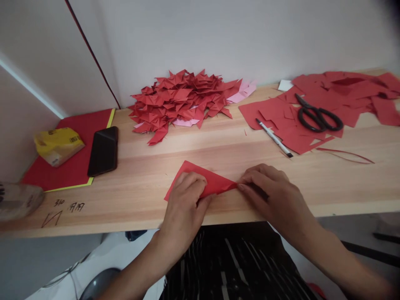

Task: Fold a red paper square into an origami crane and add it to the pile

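A folded sheet of red paper (215,182) lies on the wooden table in front of me, narrowing to a point on its right. My left hand (189,196) rests on its left part with curled fingers on top and the thumb at the near edge. At the pointed right end, my right hand (270,189) pinches the tip between thumb and fingers. Beyond the sheet sits a heap of folded red paper pieces (184,98), with some pink ones showing at its edges.
Black-handled scissors (318,114) lie on cut red sheets (350,93) at the right, beside a white pen (275,138) and a thin red strip (346,155). At the left are a phone (103,151), a yellow packet (59,143), a red folder (73,179) and a transparent container (20,200).
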`<state>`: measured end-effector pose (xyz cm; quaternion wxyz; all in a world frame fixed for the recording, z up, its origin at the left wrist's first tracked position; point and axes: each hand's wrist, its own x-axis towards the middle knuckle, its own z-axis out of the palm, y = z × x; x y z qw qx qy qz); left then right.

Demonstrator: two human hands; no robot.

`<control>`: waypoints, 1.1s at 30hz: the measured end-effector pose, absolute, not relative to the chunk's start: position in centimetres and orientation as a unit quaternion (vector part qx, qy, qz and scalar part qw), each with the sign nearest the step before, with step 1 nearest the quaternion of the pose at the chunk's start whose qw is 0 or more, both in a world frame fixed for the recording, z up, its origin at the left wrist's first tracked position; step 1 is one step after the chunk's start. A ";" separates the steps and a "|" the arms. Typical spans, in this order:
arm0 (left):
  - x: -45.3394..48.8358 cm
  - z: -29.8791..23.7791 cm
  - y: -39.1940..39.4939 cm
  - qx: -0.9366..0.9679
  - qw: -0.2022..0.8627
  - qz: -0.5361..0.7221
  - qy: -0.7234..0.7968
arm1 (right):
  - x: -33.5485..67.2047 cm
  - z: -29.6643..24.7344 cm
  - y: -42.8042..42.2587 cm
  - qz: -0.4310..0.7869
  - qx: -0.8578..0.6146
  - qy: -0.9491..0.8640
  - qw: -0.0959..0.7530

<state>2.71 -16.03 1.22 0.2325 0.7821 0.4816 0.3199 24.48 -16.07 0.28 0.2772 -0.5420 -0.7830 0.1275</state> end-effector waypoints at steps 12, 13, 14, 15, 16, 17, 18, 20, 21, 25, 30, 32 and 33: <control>2.5 1.6 -15.8 0.785 0.255 0.297 0.481 | 24.1 0.0 -16.4 0.135 -0.566 -0.768 0.268; 2.5 1.6 -15.8 0.782 0.259 0.299 0.481 | 24.1 0.1 -16.4 0.135 -0.566 -0.768 0.268; 2.5 1.6 -15.8 0.780 0.263 0.300 0.481 | 24.1 0.1 -16.4 0.137 -0.566 -0.767 0.268; 2.5 1.7 -15.8 0.778 0.268 0.301 0.483 | 24.1 0.1 -16.5 0.140 -0.567 -0.765 0.269; 2.5 1.7 -15.8 0.775 0.273 0.302 0.483 | 24.1 0.1 -16.5 0.142 -0.569 -0.763 0.272; 2.6 1.8 -15.8 0.772 0.277 0.303 0.484 | 24.2 0.1 -16.5 0.144 -0.571 -0.760 0.274; 2.6 1.8 -15.8 0.771 0.279 0.304 0.485 | 24.2 0.1 -16.6 0.146 -0.572 -0.758 0.276; 2.6 1.9 -15.8 0.772 0.277 0.306 0.484 | 24.3 0.1 -16.6 0.146 -0.573 -0.757 0.279; 2.6 2.0 -15.8 0.775 0.272 0.302 0.484 | 24.3 0.2 -16.6 0.145 -0.571 -0.759 0.278; 2.8 2.4 -15.9 0.788 0.256 0.262 0.495 | 24.3 0.4 -16.6 0.141 -0.567 -0.763 0.276; 2.7 2.6 -16.1 0.793 0.242 0.253 0.498 | 24.4 0.3 -16.6 0.147 -0.566 -0.760 0.283; 2.7 2.6 -16.2 0.794 0.242 0.251 0.498 | 24.4 0.2 -16.6 0.149 -0.564 -0.760 0.286; 2.6 2.6 -16.2 0.795 0.241 0.251 0.498 | 24.4 0.2 -16.6 0.149 -0.562 -0.761 0.288</control>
